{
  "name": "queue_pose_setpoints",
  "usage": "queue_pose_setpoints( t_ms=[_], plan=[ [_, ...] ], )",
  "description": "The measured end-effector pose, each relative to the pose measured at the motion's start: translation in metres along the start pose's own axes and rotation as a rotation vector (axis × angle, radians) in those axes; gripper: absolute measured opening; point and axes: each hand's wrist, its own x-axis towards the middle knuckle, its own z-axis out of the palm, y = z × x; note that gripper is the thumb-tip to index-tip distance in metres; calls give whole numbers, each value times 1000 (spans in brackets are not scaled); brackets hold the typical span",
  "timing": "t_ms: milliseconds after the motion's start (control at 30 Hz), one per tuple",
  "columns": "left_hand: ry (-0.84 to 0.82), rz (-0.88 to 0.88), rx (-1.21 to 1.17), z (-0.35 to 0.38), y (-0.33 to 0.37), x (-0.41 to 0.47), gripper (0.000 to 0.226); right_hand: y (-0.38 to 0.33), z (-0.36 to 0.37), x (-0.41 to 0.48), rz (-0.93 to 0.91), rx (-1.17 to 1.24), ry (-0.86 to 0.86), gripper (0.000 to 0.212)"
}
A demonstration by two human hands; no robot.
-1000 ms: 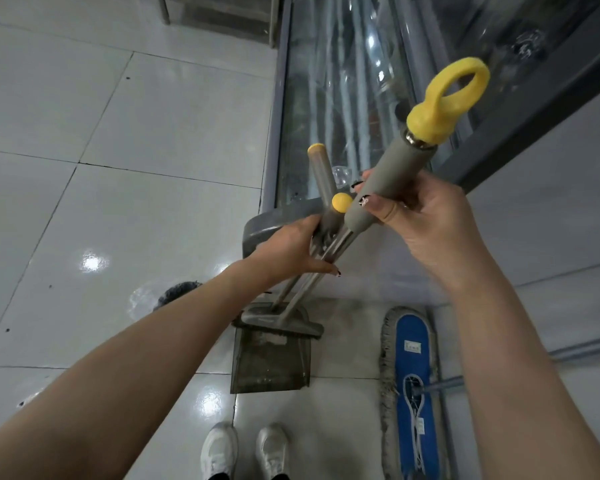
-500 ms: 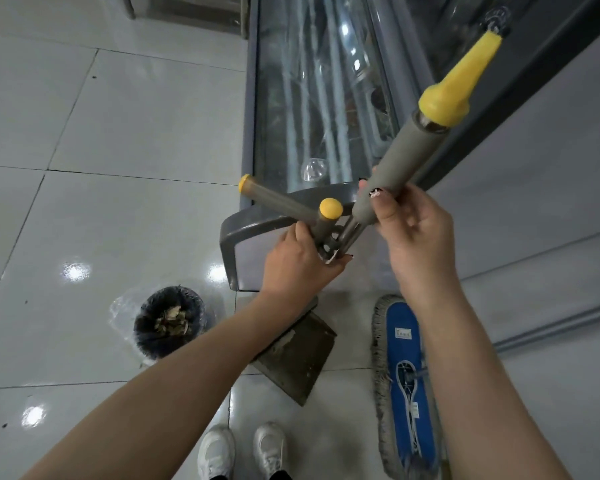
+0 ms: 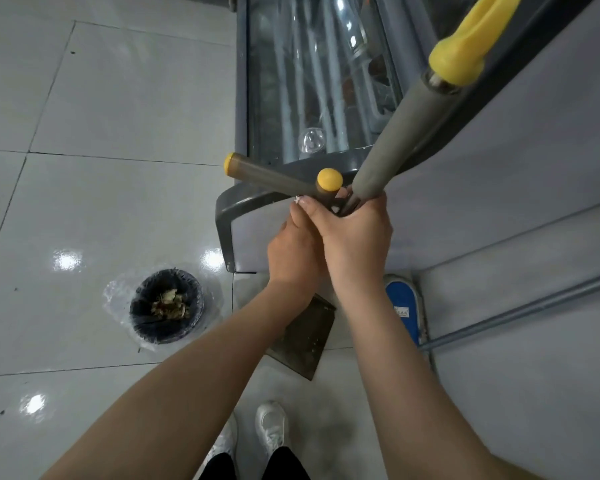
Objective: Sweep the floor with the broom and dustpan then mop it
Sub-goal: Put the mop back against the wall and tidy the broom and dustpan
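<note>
My right hand (image 3: 355,233) grips the broom handle (image 3: 400,133), a grey foam grip with a yellow loop end, just below the foam. My left hand (image 3: 293,251) sits against it on the left and curls round the dustpan handle (image 3: 274,178), a grey T-bar with yellow caps. Both handles meet where my hands are. The dark dustpan (image 3: 307,336) hangs below my forearms, above the tiles. The blue flat mop (image 3: 404,306) lies on the floor to the right, its metal pole (image 3: 520,311) running right.
A glass-topped display freezer (image 3: 312,98) with a grey corner frame stands directly ahead. A black lined bin (image 3: 167,306) holding scraps sits on the glossy tiles to the left. My white shoes (image 3: 272,427) are below. A grey wall runs along the right.
My right hand slid down the broom handle to meet my left hand. The view shifted, bringing the bin fully into sight; the dustpan swung a little right.
</note>
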Motion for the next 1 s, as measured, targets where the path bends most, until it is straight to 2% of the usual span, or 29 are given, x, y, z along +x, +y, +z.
queue_pose_setpoints(
  t_ms=[167,300,400,567,700,867,1000],
  plan=[
    [32,6,-55,-4,-2,1,59,-2,-2,13,-23,-10,0,64],
    [44,-4,-182,-1,-6,-6,76,-1,1,14,-15,-11,19,57],
    [36,-21,-211,9,-11,-10,65,2,-2,14,5,7,-5,57],
    [125,9,-172,18,-21,-7,63,-2,-9,17,12,67,-74,61],
    [180,-6,-196,22,-17,-9,56,-7,-2,14,-25,172,23,70],
    [201,-3,-185,25,-19,-11,51,-2,5,10,-75,167,98,81],
    [179,3,-182,21,-22,-6,53,-2,7,11,-60,166,112,74]
  ],
)
